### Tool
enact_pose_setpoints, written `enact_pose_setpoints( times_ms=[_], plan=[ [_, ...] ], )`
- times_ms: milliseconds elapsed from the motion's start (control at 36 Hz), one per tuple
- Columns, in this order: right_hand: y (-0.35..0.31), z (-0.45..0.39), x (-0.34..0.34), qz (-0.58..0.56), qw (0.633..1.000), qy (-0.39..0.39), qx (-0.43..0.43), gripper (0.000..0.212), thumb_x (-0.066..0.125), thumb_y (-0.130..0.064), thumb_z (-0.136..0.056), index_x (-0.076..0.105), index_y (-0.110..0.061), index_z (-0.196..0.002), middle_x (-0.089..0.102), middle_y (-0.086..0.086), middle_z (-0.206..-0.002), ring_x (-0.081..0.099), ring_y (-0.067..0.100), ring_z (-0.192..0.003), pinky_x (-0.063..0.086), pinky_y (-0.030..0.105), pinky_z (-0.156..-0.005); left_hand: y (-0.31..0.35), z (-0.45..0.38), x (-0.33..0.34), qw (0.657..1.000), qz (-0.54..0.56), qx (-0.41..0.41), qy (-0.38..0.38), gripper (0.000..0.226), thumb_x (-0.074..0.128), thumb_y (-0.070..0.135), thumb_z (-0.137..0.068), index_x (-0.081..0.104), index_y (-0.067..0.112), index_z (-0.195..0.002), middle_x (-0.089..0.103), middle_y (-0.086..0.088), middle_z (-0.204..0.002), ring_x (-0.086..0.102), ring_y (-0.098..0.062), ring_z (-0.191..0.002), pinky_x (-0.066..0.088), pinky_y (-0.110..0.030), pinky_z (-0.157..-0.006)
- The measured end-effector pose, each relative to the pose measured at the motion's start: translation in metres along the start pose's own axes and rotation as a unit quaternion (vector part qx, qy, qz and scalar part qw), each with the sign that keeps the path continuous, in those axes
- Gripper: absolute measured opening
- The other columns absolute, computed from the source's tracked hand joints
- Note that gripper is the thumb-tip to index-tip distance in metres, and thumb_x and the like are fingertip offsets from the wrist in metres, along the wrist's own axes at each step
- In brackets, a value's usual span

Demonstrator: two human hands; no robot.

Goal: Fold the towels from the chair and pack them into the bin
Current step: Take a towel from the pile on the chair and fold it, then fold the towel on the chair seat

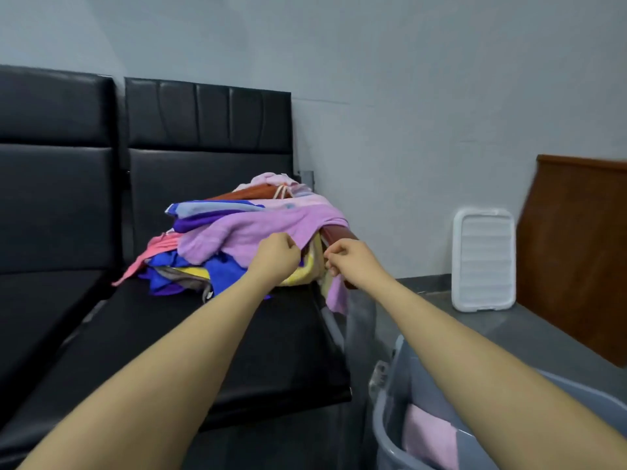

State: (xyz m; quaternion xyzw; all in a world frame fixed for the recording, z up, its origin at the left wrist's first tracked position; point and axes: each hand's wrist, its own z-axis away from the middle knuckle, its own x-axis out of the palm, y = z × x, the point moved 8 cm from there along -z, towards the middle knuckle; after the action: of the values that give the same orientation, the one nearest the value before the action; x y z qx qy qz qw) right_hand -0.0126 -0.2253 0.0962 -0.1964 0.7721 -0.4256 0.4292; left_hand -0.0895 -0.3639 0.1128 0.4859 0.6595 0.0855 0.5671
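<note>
Two bare hands reach out over one black padded chair seat point(237, 351). The left hand point(274, 257) pinches the front edge of the lilac towel point(251, 232), fingers curled round the hem. The right hand point(349, 261) has its fingers curled too and pinches the same towel where a corner hangs down over the seat's right edge, just below the one reddish-brown armrest point(339, 234). That lilac towel lies on top of a single mixed heap of towels point(203, 266) at the back right of the seat; beneath it show at least a purple, a blue, a yellow, a coral and a rust one, though the exact count cannot be told from the tangle. The front half of the seat lies bare between heap and viewer, giving room to spread cloth. A second black seat point(51, 249) adjoins on the left. One grey bin point(393, 418) stands at the chair's right front corner, partly under the right forearm, with one folded pink towel point(427, 435) inside. Farther right, one white ribbed lid point(483, 259) leans on the wall beside one brown wooden panel point(576, 249).
</note>
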Motion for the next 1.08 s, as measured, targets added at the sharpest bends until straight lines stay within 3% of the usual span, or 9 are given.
enact_pose_setpoints(
  times_ms=[194,333,417,556,639,750,833,944,1083],
  plan=[
    [-0.029,-0.061,0.051,0.093,0.994,-0.009,-0.061,0.020,0.051,-0.002,-0.085,0.067,-0.007,-0.095,0.066,0.004,-0.092,0.053,0.013,-0.082,0.037,0.021,-0.073,-0.056,-0.051,-0.030,0.999,-0.019,-0.030,0.025,0.019,0.044,0.008,-0.090,0.059,0.001,-0.081,0.065,-0.021,-0.095,0.059,-0.035,-0.093,0.045,-0.036,-0.077],
    [-0.028,-0.106,0.081,0.141,0.987,-0.009,-0.075,0.027,0.048,0.000,-0.084,0.062,-0.007,-0.106,0.064,0.012,-0.114,0.056,0.027,-0.102,0.041,0.028,-0.089,-0.082,-0.089,-0.035,0.998,-0.040,-0.024,0.031,0.024,0.043,0.010,-0.091,0.052,0.007,-0.069,0.064,-0.020,-0.089,0.052,-0.030,-0.078,0.040,-0.033,-0.065],
    [-0.019,-0.135,0.105,0.200,0.977,-0.040,-0.064,0.041,0.048,-0.005,-0.088,0.050,-0.010,-0.128,0.049,0.012,-0.135,0.049,0.028,-0.120,0.038,0.033,-0.101,-0.096,-0.115,-0.031,0.999,-0.048,-0.016,0.021,0.022,0.043,0.009,-0.092,0.061,0.001,-0.083,0.065,-0.018,-0.093,0.053,-0.027,-0.077,0.042,-0.032,-0.065],
    [-0.001,-0.171,0.123,0.293,0.954,-0.041,-0.040,0.063,0.046,-0.007,-0.091,0.019,-0.014,-0.148,0.024,0.010,-0.152,0.042,0.033,-0.129,0.039,0.044,-0.102,-0.105,-0.150,-0.014,0.995,-0.099,0.031,0.001,0.033,0.048,0.016,-0.094,0.056,0.008,-0.126,0.053,-0.008,-0.133,0.052,-0.026,-0.118,0.042,-0.033,-0.096],
    [0.011,-0.185,0.128,0.345,0.937,-0.039,-0.036,0.063,0.045,-0.008,-0.092,0.016,-0.012,-0.148,0.024,0.009,-0.152,0.043,0.032,-0.128,0.041,0.044,-0.100,-0.112,-0.165,-0.003,0.988,-0.146,0.053,-0.011,0.044,0.047,0.025,-0.097,0.042,0.014,-0.139,0.042,-0.004,-0.144,0.043,-0.025,-0.127,0.037,-0.040,-0.104],
    [0.012,-0.188,0.126,0.409,0.910,-0.003,-0.062,0.027,0.038,-0.008,-0.094,0.048,-0.008,-0.119,0.052,0.014,-0.127,0.054,0.034,-0.113,0.044,0.041,-0.088,-0.124,-0.173,0.015,0.980,-0.189,0.042,-0.055,0.054,0.047,0.030,-0.096,0.027,0.023,-0.146,0.036,0.000,-0.148,0.032,-0.026,-0.135,0.025,-0.044,-0.108],
    [0.005,-0.182,0.124,0.438,0.891,0.034,-0.117,0.021,0.039,-0.009,-0.093,0.056,-0.010,-0.105,0.058,0.011,-0.117,0.056,0.032,-0.108,0.043,0.038,-0.085,-0.128,-0.174,0.021,0.969,-0.241,0.032,-0.046,0.050,0.042,0.031,-0.098,0.027,0.024,-0.146,0.041,-0.002,-0.142,0.035,-0.031,-0.126,0.025,-0.045,-0.105],
    [-0.001,-0.174,0.116,0.423,0.886,0.078,-0.172,0.022,0.043,-0.018,-0.095,0.062,-0.009,-0.104,0.056,0.010,-0.116,0.048,0.030,-0.110,0.036,0.037,-0.086,-0.125,-0.170,0.020,0.962,-0.270,0.042,-0.025,0.034,0.037,0.033,-0.100,0.051,0.023,-0.129,0.049,-0.005,-0.130,0.040,-0.030,-0.118,0.029,-0.040,-0.096],
    [-0.015,-0.161,0.108,0.382,0.893,0.115,-0.209,0.017,0.044,-0.017,-0.096,0.059,-0.013,-0.102,0.059,0.008,-0.113,0.052,0.029,-0.110,0.026,0.042,-0.101,-0.113,-0.158,0.003,0.989,-0.126,0.054,0.048,0.020,0.039,0.021,-0.099,0.057,0.013,-0.100,0.059,-0.009,-0.108,0.051,-0.029,-0.102,0.028,-0.035,-0.081]
  ],
)
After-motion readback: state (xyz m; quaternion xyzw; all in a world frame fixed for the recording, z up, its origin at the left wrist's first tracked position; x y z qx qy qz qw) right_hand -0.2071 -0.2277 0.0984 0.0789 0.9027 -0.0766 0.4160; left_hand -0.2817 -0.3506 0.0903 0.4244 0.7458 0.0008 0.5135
